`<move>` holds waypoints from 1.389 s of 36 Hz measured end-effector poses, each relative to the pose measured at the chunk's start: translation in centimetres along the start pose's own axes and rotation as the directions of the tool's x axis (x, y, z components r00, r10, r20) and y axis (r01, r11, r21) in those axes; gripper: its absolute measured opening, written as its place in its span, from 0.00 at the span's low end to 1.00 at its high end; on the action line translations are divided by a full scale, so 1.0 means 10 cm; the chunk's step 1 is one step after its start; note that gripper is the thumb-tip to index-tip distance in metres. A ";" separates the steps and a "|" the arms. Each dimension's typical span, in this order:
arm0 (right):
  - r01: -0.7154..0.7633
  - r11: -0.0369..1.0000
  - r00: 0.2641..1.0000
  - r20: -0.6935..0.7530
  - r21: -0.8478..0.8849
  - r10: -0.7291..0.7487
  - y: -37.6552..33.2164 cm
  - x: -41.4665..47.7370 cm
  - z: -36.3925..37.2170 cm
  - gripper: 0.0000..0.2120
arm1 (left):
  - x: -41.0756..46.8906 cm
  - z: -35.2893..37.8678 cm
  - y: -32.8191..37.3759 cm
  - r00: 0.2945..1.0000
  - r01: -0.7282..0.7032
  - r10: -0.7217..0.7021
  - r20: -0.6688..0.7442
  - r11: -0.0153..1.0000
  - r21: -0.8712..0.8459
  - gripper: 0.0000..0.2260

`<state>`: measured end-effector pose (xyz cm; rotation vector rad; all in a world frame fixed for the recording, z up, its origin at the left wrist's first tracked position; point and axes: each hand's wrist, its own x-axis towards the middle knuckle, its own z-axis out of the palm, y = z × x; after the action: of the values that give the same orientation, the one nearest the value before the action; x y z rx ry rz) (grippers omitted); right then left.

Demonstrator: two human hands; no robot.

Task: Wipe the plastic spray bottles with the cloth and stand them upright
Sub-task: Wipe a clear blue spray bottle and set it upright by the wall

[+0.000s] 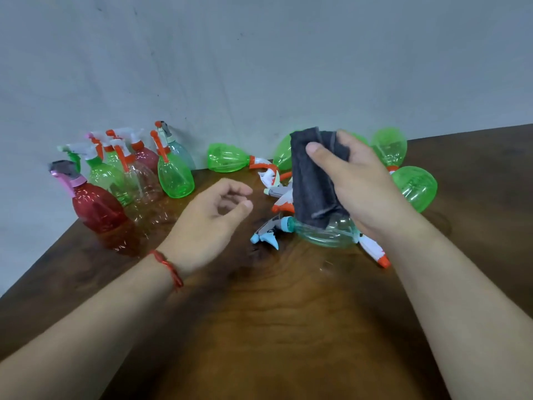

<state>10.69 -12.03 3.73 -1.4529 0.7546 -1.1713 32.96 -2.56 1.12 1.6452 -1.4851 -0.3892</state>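
right hand [360, 183]: fingers clamped on the cloth [313, 180]
left hand [213, 215]: fingers loosely curled, empty
teal bottle [326, 233]: lying on its side, middle of the counter [259, 327]; probably light and slick, so grab the belly

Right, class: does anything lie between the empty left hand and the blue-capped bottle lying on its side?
Nothing visible does. Only bare table separates the left hand from the blue-capped bottle. The cloth, held by the right hand, hangs over the bottle's body.
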 end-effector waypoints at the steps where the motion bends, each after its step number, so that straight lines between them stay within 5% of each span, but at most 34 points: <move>1: -0.007 1.000 1.000 0.003 -0.019 0.007 0.01 0.01 -0.02 0.09 | 0.00 -0.02 -0.02 1.000 0.006 -0.007 0.028 1.000 0.031 0.06; 9: -0.063 0.997 0.997 0.031 -0.054 0.065 0.02 0.05 -0.10 0.06 | 0.11 0.11 -0.11 0.968 -0.038 -0.066 0.242 0.915 0.402 0.11; 15: -0.088 0.996 0.996 0.032 0.000 0.088 0.04 0.09 -0.16 0.12 | 0.34 0.33 0.02 0.941 -0.137 -0.008 0.339 0.905 0.403 0.15; 21: -0.086 0.996 0.996 0.024 0.008 0.085 0.07 0.10 -0.18 0.12 | 0.52 0.50 0.20 0.852 -0.266 -0.091 0.516 0.773 0.576 0.22; 30: -0.095 0.991 0.990 0.115 0.093 0.084 0.13 0.08 -0.10 0.11 | 0.41 0.08 -0.02 0.892 -0.201 -0.169 0.419 0.683 0.702 0.19; 37: 0.032 0.975 0.980 0.197 -0.218 0.012 0.25 -0.07 0.15 0.11 | 0.20 -0.27 -0.29 0.969 -0.116 -0.106 0.221 0.594 0.796 0.20; 42: 0.065 0.886 0.970 0.238 -0.459 0.052 0.37 -0.10 0.22 0.11 | -0.09 -0.38 -0.21 0.973 0.180 -0.230 0.018 0.804 0.567 0.12; 46: 0.001 0.873 0.944 0.288 -0.487 0.160 0.43 -0.13 0.26 0.08 | -0.36 -0.32 -0.06 0.879 0.370 -0.426 0.212 0.892 0.261 0.29; 50: -0.124 0.919 0.905 0.337 -0.374 0.259 0.45 -0.19 0.33 0.08 | -0.40 -0.21 -0.13 0.862 0.402 -0.389 0.324 0.915 0.030 0.34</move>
<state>13.83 -10.21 -0.92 -1.7831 0.8334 -0.5885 34.33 1.79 0.13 1.9245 -1.3462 -0.9519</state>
